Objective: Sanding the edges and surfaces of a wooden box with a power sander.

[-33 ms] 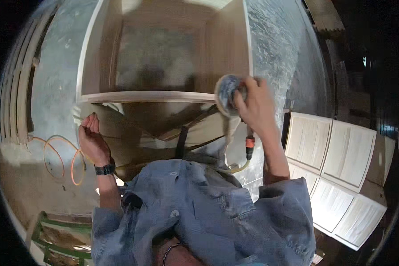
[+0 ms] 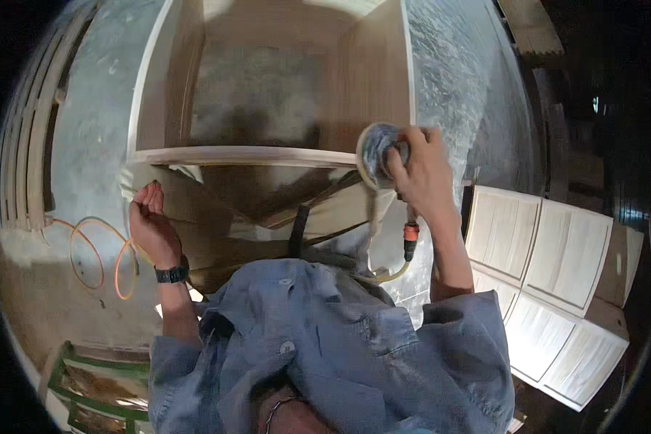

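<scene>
My right hand point(image 2: 425, 173) is closed round an air-powered disc sander point(image 2: 380, 155). The sander's round pad is tilted on edge against the right front corner of an open wooden cabinet frame point(image 2: 246, 155). From the tool's lower end, an orange and black hose coupling point(image 2: 410, 241) leads into a yellowish air hose point(image 2: 390, 275). My left hand point(image 2: 154, 226), with a dark watch at its wrist, is by the frame's left front corner. Its fingers are half curled and turned upward, with nothing visible in them. Whether its fingertips touch the frame cannot be told.
Pale panelled cabinet doors point(image 2: 535, 246) stand on the right. An orange hose point(image 2: 87, 249) lies in loops on the floor at left, near stacked wooden boards point(image 2: 32, 145). A green-framed object point(image 2: 98, 369) sits at the lower left. Below the frame's front edge is a tan surface point(image 2: 246, 199).
The sander and my right hand have shifted very slightly to the right. The frame also appears slightly shifted, and my left hand looks much the same.
</scene>
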Motion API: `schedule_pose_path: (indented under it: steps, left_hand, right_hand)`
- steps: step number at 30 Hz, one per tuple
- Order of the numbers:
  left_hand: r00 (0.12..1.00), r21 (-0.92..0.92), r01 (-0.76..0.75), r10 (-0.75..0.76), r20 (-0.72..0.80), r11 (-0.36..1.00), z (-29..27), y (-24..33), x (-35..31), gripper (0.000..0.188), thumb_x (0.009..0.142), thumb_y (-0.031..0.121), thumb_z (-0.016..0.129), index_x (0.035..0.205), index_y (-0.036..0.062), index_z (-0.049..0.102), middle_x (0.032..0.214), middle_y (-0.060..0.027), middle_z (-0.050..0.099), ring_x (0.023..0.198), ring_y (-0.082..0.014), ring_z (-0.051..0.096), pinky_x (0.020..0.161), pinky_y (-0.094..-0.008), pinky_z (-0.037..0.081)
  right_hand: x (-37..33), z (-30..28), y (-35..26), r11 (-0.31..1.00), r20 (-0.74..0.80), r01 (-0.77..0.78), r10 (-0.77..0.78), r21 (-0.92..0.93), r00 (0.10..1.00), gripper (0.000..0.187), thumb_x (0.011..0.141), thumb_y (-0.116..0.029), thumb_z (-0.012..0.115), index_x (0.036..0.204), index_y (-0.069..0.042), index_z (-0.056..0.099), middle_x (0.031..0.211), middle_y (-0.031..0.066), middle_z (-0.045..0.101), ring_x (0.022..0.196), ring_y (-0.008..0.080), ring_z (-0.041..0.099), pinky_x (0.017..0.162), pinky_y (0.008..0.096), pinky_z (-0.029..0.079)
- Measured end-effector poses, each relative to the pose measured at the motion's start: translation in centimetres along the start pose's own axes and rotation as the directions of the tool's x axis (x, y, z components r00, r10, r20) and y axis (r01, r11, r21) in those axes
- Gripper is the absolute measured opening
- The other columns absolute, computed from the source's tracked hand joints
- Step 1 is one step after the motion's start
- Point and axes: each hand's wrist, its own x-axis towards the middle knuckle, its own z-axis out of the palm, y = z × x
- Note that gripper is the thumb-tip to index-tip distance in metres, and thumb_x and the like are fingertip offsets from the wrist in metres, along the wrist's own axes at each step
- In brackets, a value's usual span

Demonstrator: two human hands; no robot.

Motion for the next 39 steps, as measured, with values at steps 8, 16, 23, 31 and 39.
schedule_pose_path:
  steps: [8, 16, 23, 31, 39]
  left_hand:
    - [0.999, -0.054, -0.008, 0.010, 0.043, 0.999, -1.7, 0.0, 0.3, 0.037, 0.103, 0.022, 0.034, 0.113, -0.0094, 0.051, 0.118, -0.0245, 0.058, 0.113, -0.0322, 0.058, 0.103, -0.0421, 0.044]
    - [0.999, 0.051, 0.005, -0.007, 0.036, 0.999, -1.4, -0.4, 0.7, 0.039, 0.102, 0.023, 0.033, 0.115, -0.0095, 0.050, 0.118, -0.0243, 0.057, 0.116, -0.0330, 0.055, 0.103, -0.0405, 0.044]
    - [0.999, 0.075, -0.021, 0.018, 0.045, 0.997, -1.5, -0.5, 0.8, 0.040, 0.103, 0.024, 0.032, 0.113, -0.0097, 0.051, 0.117, -0.0244, 0.058, 0.115, -0.0324, 0.056, 0.102, -0.0397, 0.044]
    - [0.998, 0.108, -0.048, 0.042, 0.055, 0.993, -2.3, -1.0, 1.3, 0.041, 0.103, 0.024, 0.032, 0.113, -0.0096, 0.052, 0.116, -0.0235, 0.059, 0.115, -0.0327, 0.056, 0.103, -0.0415, 0.044]
    - [0.998, 0.122, -0.049, 0.045, 0.033, 0.991, -1.2, -0.5, 0.7, 0.038, 0.103, 0.021, 0.032, 0.112, -0.0098, 0.052, 0.117, -0.0239, 0.058, 0.114, -0.0324, 0.056, 0.103, -0.0409, 0.044]
  right_hand:
    - [1.9, 3.3, -12.0, 0.936, -0.015, 0.349, -0.349, 0.050, 0.937, 0.025, 0.081, -0.014, 0.060, 0.105, -0.009, 0.062, 0.116, 0.0196, 0.054, 0.103, 0.0397, 0.055, 0.079, 0.0502, 0.051]
    - [2.5, 6.2, -16.3, 0.773, -0.278, 0.606, -0.550, 0.188, 0.787, 0.012, 0.074, -0.012, 0.063, 0.085, -0.013, 0.058, 0.092, 0.0156, 0.050, 0.085, 0.0348, 0.055, 0.063, 0.0447, 0.051]
    - [-0.7, 1.4, -1.7, 0.997, -0.099, 0.061, -0.066, -0.053, 0.993, 0.026, 0.081, -0.021, 0.062, 0.103, -0.007, 0.060, 0.106, 0.0213, 0.056, 0.096, 0.0411, 0.056, 0.078, 0.0488, 0.049]
    - [-0.4, 0.9, 6.1, 0.990, -0.183, -0.117, 0.100, -0.081, 0.978, 0.028, 0.085, -0.025, 0.061, 0.104, -0.005, 0.059, 0.101, 0.0235, 0.055, 0.089, 0.0425, 0.057, 0.077, 0.0499, 0.047]
    - [-1.6, 0.7, 4.0, 0.996, -0.114, -0.067, 0.061, -0.050, 0.992, 0.028, 0.086, -0.024, 0.061, 0.107, -0.007, 0.059, 0.104, 0.0226, 0.054, 0.094, 0.0413, 0.056, 0.079, 0.0492, 0.048]
